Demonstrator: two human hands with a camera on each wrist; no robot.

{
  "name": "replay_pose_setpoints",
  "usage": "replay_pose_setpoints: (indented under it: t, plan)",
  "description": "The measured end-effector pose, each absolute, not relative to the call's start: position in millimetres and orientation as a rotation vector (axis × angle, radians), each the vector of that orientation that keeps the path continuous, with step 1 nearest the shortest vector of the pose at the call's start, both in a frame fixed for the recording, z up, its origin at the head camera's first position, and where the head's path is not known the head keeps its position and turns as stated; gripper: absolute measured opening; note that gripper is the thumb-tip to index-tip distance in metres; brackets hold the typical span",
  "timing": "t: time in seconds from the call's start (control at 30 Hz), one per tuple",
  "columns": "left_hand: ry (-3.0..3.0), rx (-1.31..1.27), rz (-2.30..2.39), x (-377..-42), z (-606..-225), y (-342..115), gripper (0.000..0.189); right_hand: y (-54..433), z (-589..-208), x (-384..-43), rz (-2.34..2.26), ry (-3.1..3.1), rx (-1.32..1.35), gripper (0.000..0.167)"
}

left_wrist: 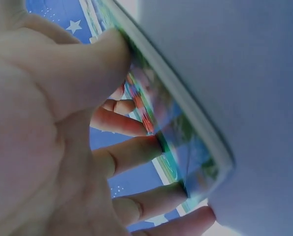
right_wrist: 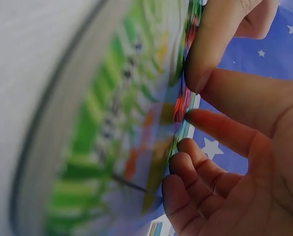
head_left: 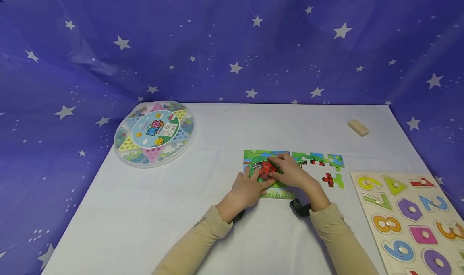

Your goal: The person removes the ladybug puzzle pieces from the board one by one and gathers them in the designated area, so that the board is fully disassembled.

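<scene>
A ladybug jigsaw puzzle [head_left: 247, 156] lies on the white table, its board partly covered by both hands. The left hand [head_left: 248, 189] rests on the board with fingers spread, its fingertips against the picture in the left wrist view. From the right, the right hand [head_left: 290, 171] reaches over the red ladybug [head_left: 267, 170], fingertips touching the puzzle's surface beside the left hand's fingers. Loose jigsaw pieces [head_left: 317, 159] lie to the right of the board. A red-and-black piece [head_left: 328, 180] sits close to a green piece [head_left: 338, 181] there. Grass shows along the board's lower edge.
A round Chinese checkers box [head_left: 156, 129] with marbles is at the back left. A wooden number-and-shape board [head_left: 391, 202] fills the front right. A small wooden block [head_left: 358, 127] lies at the back right. Purple star-patterned cloth [head_left: 232, 45] surrounds the table.
</scene>
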State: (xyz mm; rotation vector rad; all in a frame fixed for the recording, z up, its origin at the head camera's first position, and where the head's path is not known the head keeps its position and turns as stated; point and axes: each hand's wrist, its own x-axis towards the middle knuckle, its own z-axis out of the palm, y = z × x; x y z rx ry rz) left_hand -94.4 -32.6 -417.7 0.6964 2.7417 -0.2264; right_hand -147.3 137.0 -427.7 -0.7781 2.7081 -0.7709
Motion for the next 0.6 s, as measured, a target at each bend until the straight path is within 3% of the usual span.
replay_pose_setpoints:
  t: [0.6]
  plan:
    - [2.766,0.815,-0.161,-95,-422,-44,0.043,136,-428,-148,-0.864,2.685,-0.763,0.052]
